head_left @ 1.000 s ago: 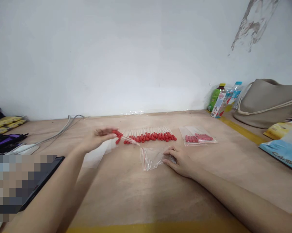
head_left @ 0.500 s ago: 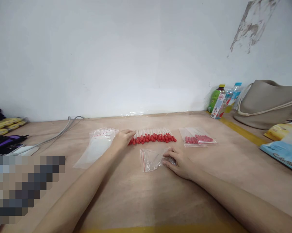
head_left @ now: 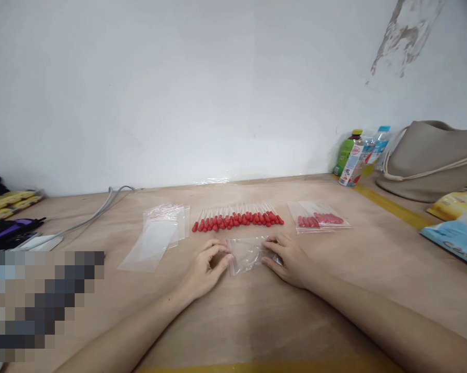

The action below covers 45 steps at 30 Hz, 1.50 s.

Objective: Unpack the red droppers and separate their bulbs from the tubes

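Observation:
A clear zip-lock bag [head_left: 249, 255] with a red line at its left end lies flat on the table between my hands. My right hand [head_left: 290, 261] grips its right end with thumb and fingers. At the left end, my left hand [head_left: 210, 267] rests with curved fingers and the thumb apart, its fingertips touching or very near the bag's edge. Just behind is a row of white sticks with red tips [head_left: 237, 220], tips toward me. To the right lie zip-lock bags holding red-tipped pieces [head_left: 321, 220]. Flat clear bags [head_left: 150, 243] are stacked on the left.
A grey cable [head_left: 89, 215] runs along the left. Bottles [head_left: 352, 158] and a grey bag [head_left: 431, 160] stand at the back right, with blue and yellow packs [head_left: 453, 241] nearer. A white wall [head_left: 179, 93] closes off the back. The left foreground is pixelated.
My left hand has come back from the left end of the stick row to the bag's left end, uncovering the sticks there. My right hand has stayed on the bag.

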Motion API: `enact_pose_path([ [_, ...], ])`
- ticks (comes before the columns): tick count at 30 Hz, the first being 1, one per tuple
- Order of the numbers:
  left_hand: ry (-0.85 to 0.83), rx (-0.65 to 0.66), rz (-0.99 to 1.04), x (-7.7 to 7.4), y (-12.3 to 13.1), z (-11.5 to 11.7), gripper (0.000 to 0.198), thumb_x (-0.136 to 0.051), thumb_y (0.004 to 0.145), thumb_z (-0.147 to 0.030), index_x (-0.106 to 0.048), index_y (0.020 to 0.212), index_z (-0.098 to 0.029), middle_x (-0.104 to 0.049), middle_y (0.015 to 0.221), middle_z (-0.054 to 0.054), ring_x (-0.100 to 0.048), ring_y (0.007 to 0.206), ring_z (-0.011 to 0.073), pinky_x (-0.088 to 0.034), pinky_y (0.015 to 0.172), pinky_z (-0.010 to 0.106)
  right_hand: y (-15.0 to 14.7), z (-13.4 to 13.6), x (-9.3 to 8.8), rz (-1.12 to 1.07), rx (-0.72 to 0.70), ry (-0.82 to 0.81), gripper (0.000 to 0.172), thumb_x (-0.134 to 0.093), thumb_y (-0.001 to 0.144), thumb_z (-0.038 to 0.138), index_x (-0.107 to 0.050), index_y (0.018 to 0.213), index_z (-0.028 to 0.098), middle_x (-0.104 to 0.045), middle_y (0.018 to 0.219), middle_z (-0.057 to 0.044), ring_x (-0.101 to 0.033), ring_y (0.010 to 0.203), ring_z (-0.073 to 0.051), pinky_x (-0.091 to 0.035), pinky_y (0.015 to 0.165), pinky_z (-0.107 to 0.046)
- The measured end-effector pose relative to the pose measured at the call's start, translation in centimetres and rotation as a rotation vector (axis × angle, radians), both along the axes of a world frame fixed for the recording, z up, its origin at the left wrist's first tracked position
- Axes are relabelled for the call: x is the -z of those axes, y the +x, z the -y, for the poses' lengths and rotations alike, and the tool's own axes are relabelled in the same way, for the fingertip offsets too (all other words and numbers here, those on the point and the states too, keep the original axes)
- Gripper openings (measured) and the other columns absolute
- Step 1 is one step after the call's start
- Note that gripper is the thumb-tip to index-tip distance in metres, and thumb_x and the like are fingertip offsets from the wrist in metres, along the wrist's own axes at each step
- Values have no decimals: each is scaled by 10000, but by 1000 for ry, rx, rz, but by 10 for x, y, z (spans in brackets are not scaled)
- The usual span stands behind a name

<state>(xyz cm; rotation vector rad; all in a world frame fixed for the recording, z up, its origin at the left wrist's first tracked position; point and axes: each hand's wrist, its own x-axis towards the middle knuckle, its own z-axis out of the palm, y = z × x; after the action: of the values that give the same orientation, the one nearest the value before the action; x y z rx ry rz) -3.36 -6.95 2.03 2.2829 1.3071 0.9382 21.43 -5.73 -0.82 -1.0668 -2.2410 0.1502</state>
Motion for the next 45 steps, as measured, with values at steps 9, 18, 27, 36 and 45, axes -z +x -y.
enact_pose_path([
  [9,3,19,-268,12,-7,0,455,-481,804,-402,-454,1238,-267,-387,1313,93,-303,1237,275,-282,1000,462,4,8,-9,213,3,-97,500,-447,816,473,-432,1261,248,-444,1283,-109,-429,1131,-278,-335,911,-471],
  [18,-21,-117,-413,14,-12,-3,531,-463,804,-378,-391,1293,-184,-312,1380,116,-232,1279,284,-243,1019,479,7,9,-18,304,13,-142,564,-406,801,556,-410,1277,255,-406,1317,-104,-376,1176,-270,-291,938,-452],
  [27,32,-218,-220,23,-14,-9,433,-513,756,-485,-552,1064,-182,-448,1219,102,-373,1166,254,-321,967,446,4,15,-21,195,59,-48,524,-431,806,510,-440,1232,206,-512,1189,-99,-470,1052,-227,-316,905,-397],
  [36,-95,-99,-47,16,-15,-7,148,-500,783,-326,-522,788,-179,-555,956,36,-538,750,140,-443,661,277,78,-29,-25,219,674,80,299,-444,728,189,-618,971,177,-564,1073,-94,-492,1000,-265,-332,838,-428],
  [45,23,-67,255,15,-23,-16,250,-374,853,-290,-601,858,-186,-495,949,62,-523,841,161,-469,652,270,135,-42,-9,364,793,-138,527,-420,669,124,-466,1194,139,-485,1227,-122,-535,985,-253,-405,724,-337],
])
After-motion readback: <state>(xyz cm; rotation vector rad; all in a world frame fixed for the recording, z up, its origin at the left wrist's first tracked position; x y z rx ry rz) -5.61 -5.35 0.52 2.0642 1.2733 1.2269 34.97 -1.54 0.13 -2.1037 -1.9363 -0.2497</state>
